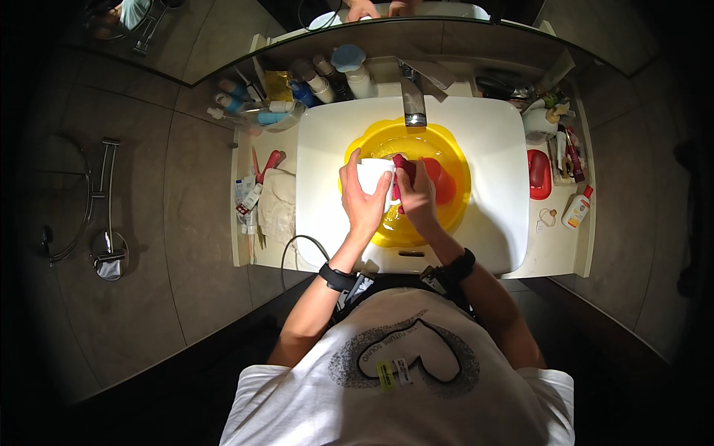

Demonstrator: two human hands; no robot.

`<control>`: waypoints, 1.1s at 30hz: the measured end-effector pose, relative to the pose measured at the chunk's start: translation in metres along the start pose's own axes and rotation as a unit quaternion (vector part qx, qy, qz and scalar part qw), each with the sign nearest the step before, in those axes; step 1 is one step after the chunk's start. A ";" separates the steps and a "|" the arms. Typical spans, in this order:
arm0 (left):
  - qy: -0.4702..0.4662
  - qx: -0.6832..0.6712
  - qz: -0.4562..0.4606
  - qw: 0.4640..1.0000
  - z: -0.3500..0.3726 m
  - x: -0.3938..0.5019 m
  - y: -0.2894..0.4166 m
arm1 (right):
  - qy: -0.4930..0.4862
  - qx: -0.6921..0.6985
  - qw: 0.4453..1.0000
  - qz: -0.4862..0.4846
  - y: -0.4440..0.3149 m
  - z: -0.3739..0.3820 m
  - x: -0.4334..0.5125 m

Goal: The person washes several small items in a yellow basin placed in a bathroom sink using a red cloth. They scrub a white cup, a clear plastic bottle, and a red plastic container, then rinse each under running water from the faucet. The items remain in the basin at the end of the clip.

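Note:
My left hand point(362, 203) grips a white cup-like container point(375, 174) above a yellow plastic basin point(461, 195). Just right of it, my right hand point(418, 195) holds a dark pink cloth point(403, 167) against the container's side. Water lies in the basin, along with a red object point(442, 181) partly hidden by my right hand. The basin sits in a white washbasin point(496, 167), under a chrome faucet point(414, 106). The container's far side and the fingertips behind the cloth are hidden.
Several bottles, one a white pump bottle point(361, 81), line the back left. A beige cloth point(278, 203) lies left of the washbasin. On the right counter are a red soap dish point(539, 175), a white bottle with a red cap point(577, 209) and toiletries. A mirror edge point(357, 28) spans the back.

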State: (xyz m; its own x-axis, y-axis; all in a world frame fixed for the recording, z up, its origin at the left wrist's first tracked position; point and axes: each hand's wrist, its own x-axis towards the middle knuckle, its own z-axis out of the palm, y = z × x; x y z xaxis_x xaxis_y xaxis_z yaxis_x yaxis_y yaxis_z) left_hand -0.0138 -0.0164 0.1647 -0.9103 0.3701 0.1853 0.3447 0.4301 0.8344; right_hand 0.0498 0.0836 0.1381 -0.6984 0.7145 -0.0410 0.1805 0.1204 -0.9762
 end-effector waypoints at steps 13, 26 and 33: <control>0.090 -0.033 -0.067 0.993 0.023 -0.009 0.001 | 0.103 0.056 0.991 0.069 0.001 0.024 -0.027; 0.037 -0.018 -0.106 0.994 -0.074 0.014 -0.061 | -0.252 -0.278 0.927 -0.025 0.048 -0.020 -0.036; -0.019 -0.005 -0.102 0.995 -0.088 0.008 -0.090 | -0.287 -0.353 0.890 0.021 0.053 -0.038 -0.023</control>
State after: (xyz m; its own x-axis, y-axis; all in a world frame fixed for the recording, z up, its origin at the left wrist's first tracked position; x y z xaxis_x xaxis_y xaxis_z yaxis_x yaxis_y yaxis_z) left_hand -0.0718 -0.1243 0.1370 -0.9515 0.3075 -0.0074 0.1518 0.4905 0.8581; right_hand 0.1024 0.0998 0.0951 -0.8831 0.2832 -0.3740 0.4635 0.6500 -0.6022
